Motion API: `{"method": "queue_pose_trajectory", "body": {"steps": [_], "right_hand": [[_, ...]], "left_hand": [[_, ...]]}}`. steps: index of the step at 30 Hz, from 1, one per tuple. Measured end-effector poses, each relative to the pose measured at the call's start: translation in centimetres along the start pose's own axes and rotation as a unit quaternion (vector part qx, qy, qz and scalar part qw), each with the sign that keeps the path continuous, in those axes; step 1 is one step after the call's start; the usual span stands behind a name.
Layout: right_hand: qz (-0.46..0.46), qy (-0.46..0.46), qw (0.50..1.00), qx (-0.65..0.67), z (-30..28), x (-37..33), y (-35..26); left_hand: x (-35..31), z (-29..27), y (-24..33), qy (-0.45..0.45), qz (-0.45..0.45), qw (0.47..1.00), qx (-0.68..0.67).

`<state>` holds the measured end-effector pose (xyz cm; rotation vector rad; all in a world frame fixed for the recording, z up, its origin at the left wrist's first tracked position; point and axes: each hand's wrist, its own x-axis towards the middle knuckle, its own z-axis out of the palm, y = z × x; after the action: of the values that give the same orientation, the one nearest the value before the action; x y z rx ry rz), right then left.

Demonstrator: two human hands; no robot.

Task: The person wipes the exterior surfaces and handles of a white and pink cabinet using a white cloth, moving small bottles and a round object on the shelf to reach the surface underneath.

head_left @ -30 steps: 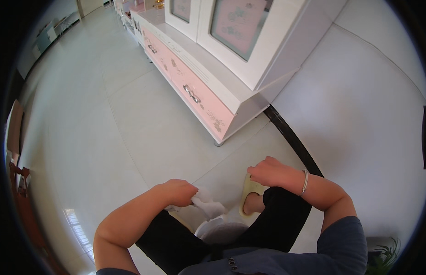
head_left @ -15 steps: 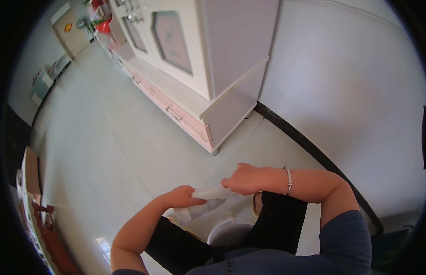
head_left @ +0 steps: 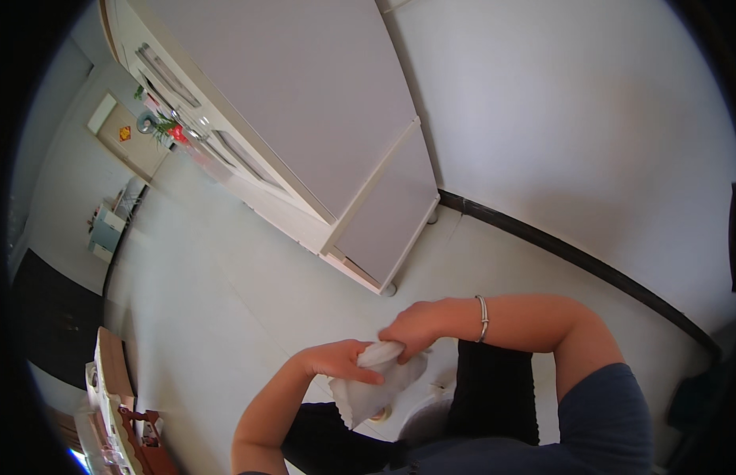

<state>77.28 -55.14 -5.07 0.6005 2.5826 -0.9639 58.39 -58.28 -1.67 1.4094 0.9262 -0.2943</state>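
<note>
A thin white cloth [head_left: 377,394] hangs between my hands, its top edge gathered and its lower part draped above my lap. My left hand [head_left: 342,361] pinches the cloth's left side, thumb lying over the front. Close beside it, my right hand [head_left: 417,326] is curled round the bunched top edge; a silver bangle [head_left: 483,318] sits on that wrist. Some of the right fingertips are hidden by the cloth. Below the hands, between my black-trousered legs, a pale rounded object [head_left: 430,418] shows in part; its kind is unclear.
A tall white cabinet [head_left: 305,87] on short feet stands ahead, against a white wall [head_left: 574,111] with a black baseboard [head_left: 558,245]. A pale tiled floor [head_left: 225,293] stretches to a door [head_left: 134,138] far left. Reddish-brown furniture or goods [head_left: 156,447] stand at lower left.
My hands have come closer together, and the cloth, earlier stretched sideways between them, now hangs down in a gathered bunch. My view has shifted, showing more of the cabinet's side.
</note>
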Motion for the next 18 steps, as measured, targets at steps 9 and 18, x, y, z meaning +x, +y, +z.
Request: {"method": "queue_pose_trajectory", "body": {"steps": [9,18], "right_hand": [[0.18,0.387,0.902,-0.068,-2.1,-1.3,3.4],[0.001,0.69,0.704,-0.169,-7.9,5.3,8.9]], "left_hand": [[-0.5,-3.8,2.2,0.447,0.088,0.723,0.52],[0.8,-10.3,0.9,0.623,0.151,0.499,0.583]]}}
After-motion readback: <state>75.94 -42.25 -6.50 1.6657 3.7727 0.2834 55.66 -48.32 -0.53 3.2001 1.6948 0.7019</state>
